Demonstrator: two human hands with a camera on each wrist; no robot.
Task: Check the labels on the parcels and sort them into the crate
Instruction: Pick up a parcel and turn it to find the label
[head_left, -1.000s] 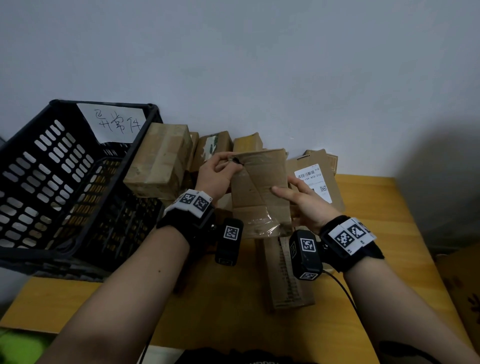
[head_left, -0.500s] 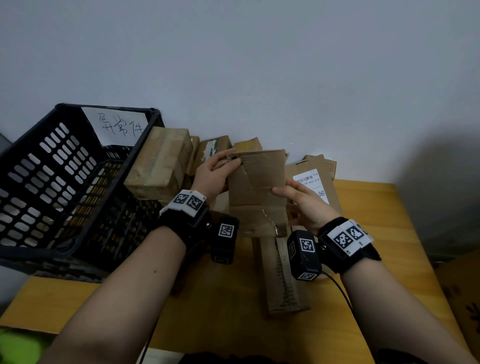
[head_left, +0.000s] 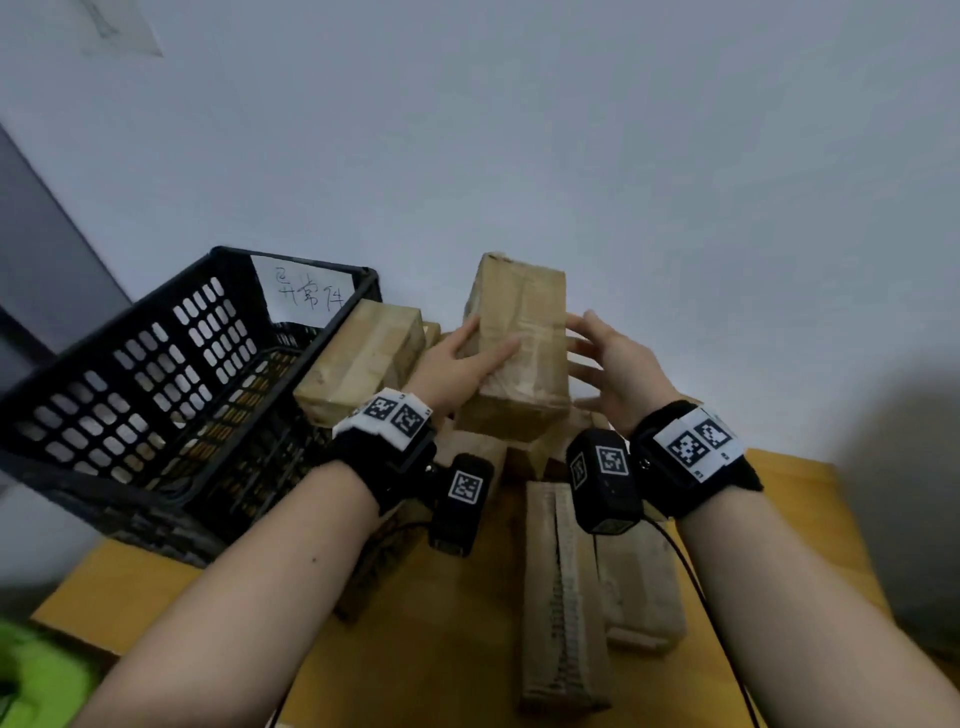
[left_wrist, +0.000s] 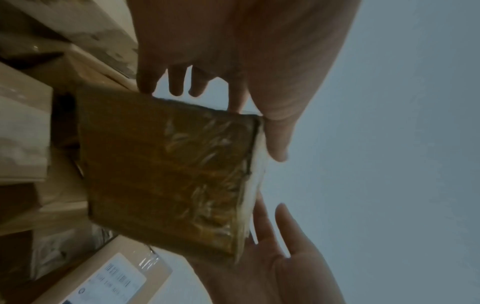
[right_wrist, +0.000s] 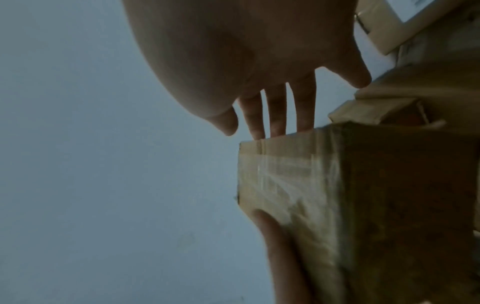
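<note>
A brown taped cardboard parcel (head_left: 519, 353) is held upright above the pile, in front of the wall. My left hand (head_left: 478, 348) grips its left side, thumb across the front face and fingers behind. In the left wrist view the thumb of that hand (left_wrist: 275, 133) lies on the edge of the parcel (left_wrist: 166, 168). My right hand (head_left: 597, 358) is at the parcel's right side with straight, spread fingers; its fingertips (right_wrist: 275, 123) touch the parcel's edge (right_wrist: 298, 174). The black slotted crate (head_left: 156, 389), with a handwritten paper sign (head_left: 306, 296), stands at the left.
More cardboard parcels lie on the wooden table (head_left: 441, 649): one leaning on the crate (head_left: 363, 364), two long ones near me (head_left: 561, 597), (head_left: 639, 587), and one with a white barcode label (left_wrist: 111, 275). A pale wall stands close behind.
The parcel has risen higher and turned, showing another taped face. My right hand has loosened to straight fingers beside it. The head view has tilted upward.
</note>
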